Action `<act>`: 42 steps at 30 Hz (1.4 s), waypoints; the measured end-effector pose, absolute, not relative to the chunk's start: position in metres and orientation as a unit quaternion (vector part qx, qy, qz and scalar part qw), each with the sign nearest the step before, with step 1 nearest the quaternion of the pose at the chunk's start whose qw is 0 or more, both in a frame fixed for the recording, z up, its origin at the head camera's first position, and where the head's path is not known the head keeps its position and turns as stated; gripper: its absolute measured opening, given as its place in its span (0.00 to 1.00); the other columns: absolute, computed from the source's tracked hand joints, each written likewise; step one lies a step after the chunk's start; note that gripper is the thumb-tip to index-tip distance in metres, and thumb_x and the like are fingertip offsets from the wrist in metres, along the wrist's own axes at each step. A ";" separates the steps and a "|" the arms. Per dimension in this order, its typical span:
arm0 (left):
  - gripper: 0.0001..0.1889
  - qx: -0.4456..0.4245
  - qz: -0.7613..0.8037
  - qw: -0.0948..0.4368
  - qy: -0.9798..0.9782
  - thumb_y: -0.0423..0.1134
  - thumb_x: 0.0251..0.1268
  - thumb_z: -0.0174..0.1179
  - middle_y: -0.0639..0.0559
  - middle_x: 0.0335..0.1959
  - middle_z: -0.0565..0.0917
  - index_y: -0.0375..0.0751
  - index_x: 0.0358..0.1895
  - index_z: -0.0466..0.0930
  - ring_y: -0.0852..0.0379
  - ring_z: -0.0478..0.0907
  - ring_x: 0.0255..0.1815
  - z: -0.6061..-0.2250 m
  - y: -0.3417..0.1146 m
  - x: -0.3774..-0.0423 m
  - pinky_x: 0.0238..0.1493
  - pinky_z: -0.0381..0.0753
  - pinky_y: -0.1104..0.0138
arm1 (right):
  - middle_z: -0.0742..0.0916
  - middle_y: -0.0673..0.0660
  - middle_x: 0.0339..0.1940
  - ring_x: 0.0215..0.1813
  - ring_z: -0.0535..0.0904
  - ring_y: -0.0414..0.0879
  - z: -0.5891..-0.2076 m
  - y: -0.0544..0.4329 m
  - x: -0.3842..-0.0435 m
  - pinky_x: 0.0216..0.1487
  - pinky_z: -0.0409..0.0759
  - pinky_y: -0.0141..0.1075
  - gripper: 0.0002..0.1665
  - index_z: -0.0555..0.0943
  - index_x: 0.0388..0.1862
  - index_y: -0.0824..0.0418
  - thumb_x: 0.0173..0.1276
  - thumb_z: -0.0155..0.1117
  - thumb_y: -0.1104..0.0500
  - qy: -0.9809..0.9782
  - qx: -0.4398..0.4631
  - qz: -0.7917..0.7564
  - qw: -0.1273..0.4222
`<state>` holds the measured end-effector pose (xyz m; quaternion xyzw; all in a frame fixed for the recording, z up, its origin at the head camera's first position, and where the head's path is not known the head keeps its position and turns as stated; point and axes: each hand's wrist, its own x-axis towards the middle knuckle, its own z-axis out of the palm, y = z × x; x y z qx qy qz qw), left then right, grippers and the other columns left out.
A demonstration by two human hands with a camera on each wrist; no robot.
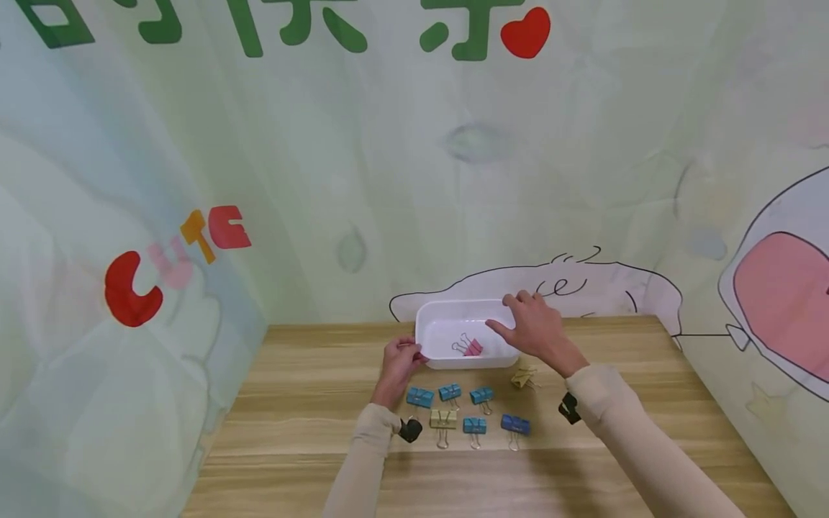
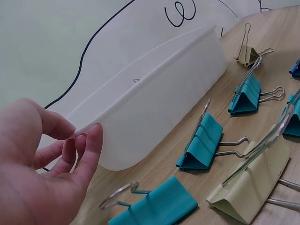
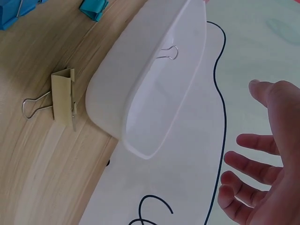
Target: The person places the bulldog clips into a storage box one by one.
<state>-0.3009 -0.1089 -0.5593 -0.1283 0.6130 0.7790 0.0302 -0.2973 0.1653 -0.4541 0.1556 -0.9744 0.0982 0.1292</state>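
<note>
one pale green printed backdrop [image 1: 401, 180], cloth-like and softly rippled, bears large rounded green chinese characters [image 1: 294, 25] cut off by the upper edge, a glossy-looking red heart [image 1: 526, 33], and slanting red, pink and orange letters [image 1: 227, 227] that read "cute". below it lies a light brown wood-grain tabletop [image 1: 291, 403], streaked lengthwise. against its back edge sits a smooth white rectangular tray [image 1: 466, 364] with rounded corners, tilted.

two cream sleeves [image 1: 622, 414] end at bare hands. the right hand [image 1: 540, 327] is loosely spread at the tray's right end, thumb out, fingers slightly bent, holding nothing. the left hand [image 1: 398, 363] pinches the tray's near-left rim between thumb and fingertips.

smallest are the wedge-shaped binder clips with looped wire handles: a pink one [image 1: 473, 348] inside the tray; in front, four turquoise ones [image 1: 475, 425], a darker blue one [image 1: 515, 424], a cream one [image 1: 443, 419] and a tan one [image 1: 522, 378] near the tray's right corner.
</note>
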 end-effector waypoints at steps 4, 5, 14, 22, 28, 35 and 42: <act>0.16 -0.130 0.778 0.030 0.614 0.24 0.73 0.54 0.34 0.46 0.76 0.19 0.60 0.69 0.47 0.81 0.40 -0.560 -0.109 -0.301 0.40 0.88 0.66 | 0.84 0.67 0.49 0.48 0.80 0.62 -0.458 0.174 -0.294 0.35 0.87 0.55 0.37 0.82 0.58 0.65 0.69 0.68 0.34 -0.974 0.154 0.112 0.125; 0.16 -0.130 0.778 0.030 0.614 0.24 0.73 0.54 0.33 0.47 0.76 0.19 0.60 0.69 0.46 0.81 0.40 -0.560 -0.109 -0.301 0.40 0.88 0.66 | 0.85 0.67 0.49 0.48 0.80 0.62 -0.460 0.177 -0.293 0.36 0.88 0.54 0.37 0.82 0.58 0.66 0.69 0.69 0.35 -0.973 0.155 0.115 0.124; 0.16 -0.128 0.780 0.030 0.612 0.24 0.74 0.54 0.36 0.45 0.76 0.20 0.60 0.68 0.48 0.81 0.40 -0.561 -0.108 -0.301 0.42 0.88 0.66 | 0.85 0.65 0.45 0.39 0.80 0.56 -0.480 0.192 -0.276 0.32 0.85 0.46 0.39 0.81 0.57 0.68 0.67 0.70 0.35 -0.971 0.155 0.141 0.116; 0.17 -0.132 0.783 0.031 0.607 0.24 0.73 0.55 0.33 0.47 0.77 0.19 0.60 0.69 0.47 0.81 0.40 -0.561 -0.109 -0.302 0.40 0.87 0.68 | 0.85 0.65 0.53 0.52 0.81 0.62 -0.513 0.203 -0.261 0.36 0.87 0.59 0.37 0.79 0.59 0.65 0.67 0.72 0.37 -0.971 0.132 0.183 0.077; 0.17 -0.133 0.782 0.033 0.608 0.23 0.72 0.55 0.39 0.44 0.76 0.19 0.60 0.68 0.46 0.81 0.42 -0.562 -0.110 -0.302 0.40 0.88 0.68 | 0.85 0.62 0.49 0.45 0.81 0.57 -0.538 0.209 -0.254 0.34 0.87 0.57 0.35 0.80 0.58 0.63 0.66 0.73 0.38 -0.971 0.131 0.195 0.049; 0.18 -0.137 0.781 0.031 0.609 0.24 0.73 0.55 0.35 0.48 0.76 0.19 0.62 0.68 0.43 0.81 0.45 -0.563 -0.110 -0.301 0.42 0.88 0.68 | 0.83 0.65 0.50 0.42 0.80 0.56 -0.561 0.208 -0.251 0.31 0.86 0.51 0.33 0.79 0.59 0.63 0.67 0.73 0.41 -0.972 0.137 0.191 0.030; 0.18 -0.127 0.782 0.034 0.610 0.24 0.73 0.54 0.25 0.55 0.75 0.19 0.62 0.67 0.43 0.82 0.45 -0.563 -0.110 -0.301 0.43 0.88 0.66 | 0.81 0.66 0.50 0.39 0.80 0.56 -0.571 0.209 -0.249 0.32 0.85 0.50 0.27 0.79 0.57 0.61 0.68 0.74 0.48 -0.971 0.136 0.193 0.034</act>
